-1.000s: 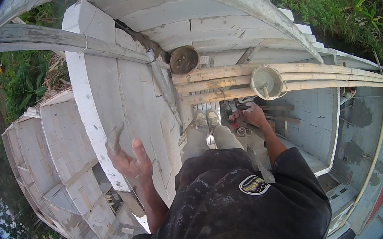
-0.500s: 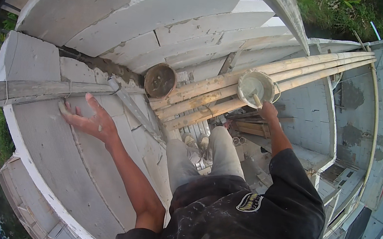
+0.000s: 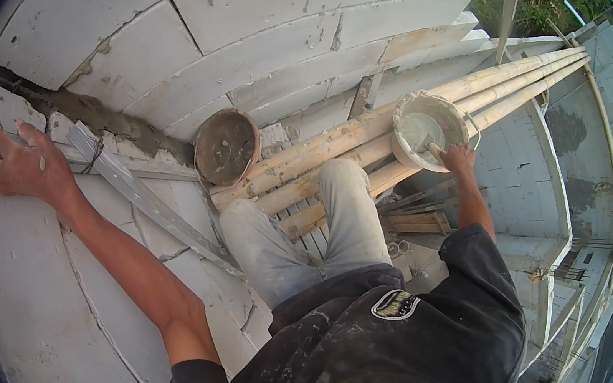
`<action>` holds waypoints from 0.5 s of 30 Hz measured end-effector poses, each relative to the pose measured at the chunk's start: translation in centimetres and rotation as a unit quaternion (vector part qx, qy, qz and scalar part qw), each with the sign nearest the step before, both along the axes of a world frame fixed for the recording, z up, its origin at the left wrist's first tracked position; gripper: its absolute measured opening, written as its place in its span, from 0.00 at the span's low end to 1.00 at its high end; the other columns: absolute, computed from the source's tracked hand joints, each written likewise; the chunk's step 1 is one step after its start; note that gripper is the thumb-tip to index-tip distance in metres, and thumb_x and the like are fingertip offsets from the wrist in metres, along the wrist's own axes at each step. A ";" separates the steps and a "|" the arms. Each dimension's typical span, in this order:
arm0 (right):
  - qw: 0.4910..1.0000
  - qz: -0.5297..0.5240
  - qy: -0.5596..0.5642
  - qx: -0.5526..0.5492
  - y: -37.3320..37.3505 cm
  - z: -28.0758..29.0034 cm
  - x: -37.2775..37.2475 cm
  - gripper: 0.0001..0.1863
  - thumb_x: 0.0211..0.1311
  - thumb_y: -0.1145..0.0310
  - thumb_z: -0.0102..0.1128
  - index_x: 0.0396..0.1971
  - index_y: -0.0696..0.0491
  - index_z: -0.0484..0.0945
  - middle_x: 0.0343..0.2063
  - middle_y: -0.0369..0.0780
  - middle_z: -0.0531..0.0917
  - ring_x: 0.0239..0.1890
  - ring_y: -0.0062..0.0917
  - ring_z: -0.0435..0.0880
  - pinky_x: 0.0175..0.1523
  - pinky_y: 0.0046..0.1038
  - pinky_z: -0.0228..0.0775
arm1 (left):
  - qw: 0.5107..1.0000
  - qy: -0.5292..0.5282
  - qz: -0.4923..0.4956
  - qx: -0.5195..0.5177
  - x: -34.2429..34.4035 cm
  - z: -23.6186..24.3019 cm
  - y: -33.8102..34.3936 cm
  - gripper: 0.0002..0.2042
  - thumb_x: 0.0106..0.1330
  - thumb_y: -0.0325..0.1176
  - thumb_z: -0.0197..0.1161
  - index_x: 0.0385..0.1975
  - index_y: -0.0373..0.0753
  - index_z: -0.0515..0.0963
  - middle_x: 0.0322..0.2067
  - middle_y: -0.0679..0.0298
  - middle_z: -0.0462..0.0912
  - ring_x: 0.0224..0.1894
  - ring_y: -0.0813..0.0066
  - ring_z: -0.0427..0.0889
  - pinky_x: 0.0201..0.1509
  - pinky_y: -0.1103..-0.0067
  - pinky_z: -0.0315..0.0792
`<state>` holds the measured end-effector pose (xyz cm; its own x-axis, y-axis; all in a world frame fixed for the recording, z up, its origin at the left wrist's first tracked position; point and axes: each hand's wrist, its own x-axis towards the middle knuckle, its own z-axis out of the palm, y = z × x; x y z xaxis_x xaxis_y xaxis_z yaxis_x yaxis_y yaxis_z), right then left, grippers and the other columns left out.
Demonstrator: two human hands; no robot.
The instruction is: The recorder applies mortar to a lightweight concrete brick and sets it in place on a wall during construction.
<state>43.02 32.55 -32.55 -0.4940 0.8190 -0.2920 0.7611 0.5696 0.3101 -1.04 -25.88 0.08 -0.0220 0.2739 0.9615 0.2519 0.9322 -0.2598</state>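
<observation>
My left hand (image 3: 30, 164) lies at the far left with its fingers spread over a long grey batten (image 3: 141, 164), which runs along the block wall (image 3: 20, 247). Over at the bucket (image 3: 412, 153), my right hand (image 3: 459, 159) is closed around the pale handle (image 3: 434, 151) of a tool. The tool's other end is inside the bucket, so its kind cannot be made out. Pale, wet-looking material (image 3: 424, 129) shows in the bucket, which rests on bamboo poles (image 3: 311, 157). A dark round tub (image 3: 227, 148) with some mortar in it stands at the poles' near end, between my hands.
A grey metal strip (image 3: 144, 189) slants down from the batten toward my knees. Ahead rises a wall of white blocks (image 3: 249, 37), with wet mortar (image 3: 110, 123) in the gap at its foot. Below the poles on the right lie timber pieces (image 3: 418, 222).
My left hand has shifted farther left along the batten. My knees are more bent and nearer the poles, and the view has tilted. The right hand keeps hold of the handle at the bucket.
</observation>
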 end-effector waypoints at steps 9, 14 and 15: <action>0.999 -0.026 0.010 0.032 -1.0 -4.1 -2.0 0.15 0.58 0.62 0.58 0.41 0.49 0.86 0.48 0.41 0.84 0.57 0.35 0.78 0.55 0.39 0.70 | 0.995 0.048 0.074 -0.043 -4.1 -1.4 -2.4 0.18 0.70 0.49 0.51 0.49 0.49 0.82 0.56 0.36 0.62 0.62 0.39 0.59 0.63 0.48 0.55; 0.989 0.117 0.082 0.043 3.0 2.7 -2.9 0.14 0.53 0.68 0.62 0.40 0.56 0.80 0.37 0.46 0.85 0.42 0.38 0.86 0.39 0.40 0.78 | 0.992 0.060 0.078 -0.074 -6.2 -2.4 -5.2 0.18 0.67 0.53 0.54 0.48 0.53 0.82 0.55 0.43 0.67 0.59 0.42 0.59 0.62 0.51 0.55; 0.990 0.113 0.076 0.043 3.7 4.7 -2.4 0.16 0.53 0.67 0.62 0.42 0.57 0.78 0.38 0.47 0.85 0.41 0.40 0.86 0.39 0.41 0.78 | 0.984 0.072 0.142 -0.082 -7.7 -3.1 -5.6 0.18 0.66 0.54 0.53 0.47 0.56 0.83 0.54 0.46 0.69 0.56 0.44 0.59 0.61 0.52 0.55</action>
<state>40.65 36.28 -27.82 -0.7009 0.7006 -0.1342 0.6582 0.7077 0.2568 -8.72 -31.47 -3.00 0.0127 0.4276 0.9039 -0.0624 0.9025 -0.4261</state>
